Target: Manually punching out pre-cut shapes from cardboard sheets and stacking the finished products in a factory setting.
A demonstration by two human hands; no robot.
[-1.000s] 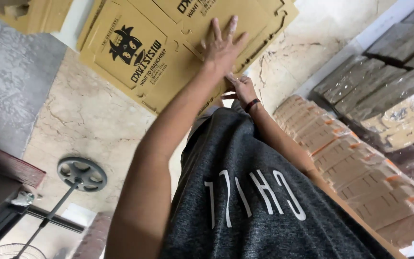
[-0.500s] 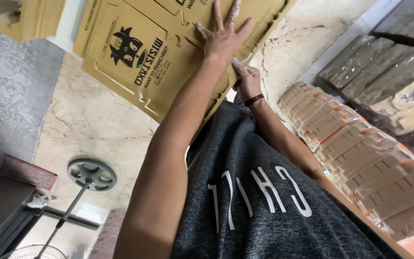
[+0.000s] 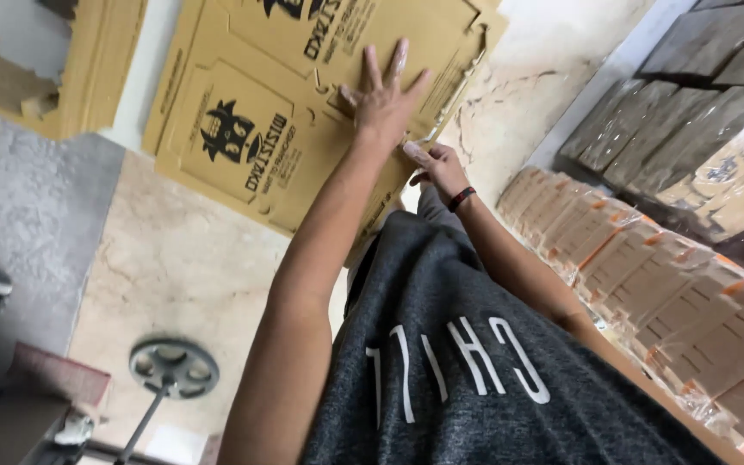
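Observation:
A stack of flat, die-cut yellow-brown cardboard box sheets (image 3: 243, 138) with black printing lies on the floor ahead of me. My left hand (image 3: 385, 95) presses flat on the top sheet, palm down and fingers spread. My right hand (image 3: 437, 168), with a dark band at the wrist, sits at the near edge of the stack, just below my left hand. Its fingers curl around the edge of a sheet. My grey shirt (image 3: 475, 370) with white lettering fills the lower part of the view.
Rows of wrapped brown cardboard bundles (image 3: 647, 284) line the right side, with darker bundles (image 3: 716, 103) behind them. Another cardboard stack (image 3: 53, 69) lies at the upper left. A metal hand wheel on a rod (image 3: 174, 368) stands at the lower left on the pale marbled floor (image 3: 182, 258).
Both hands keep their places on the cardboard. My left hand has slid slightly along the top sheet, and the view has drifted a little.

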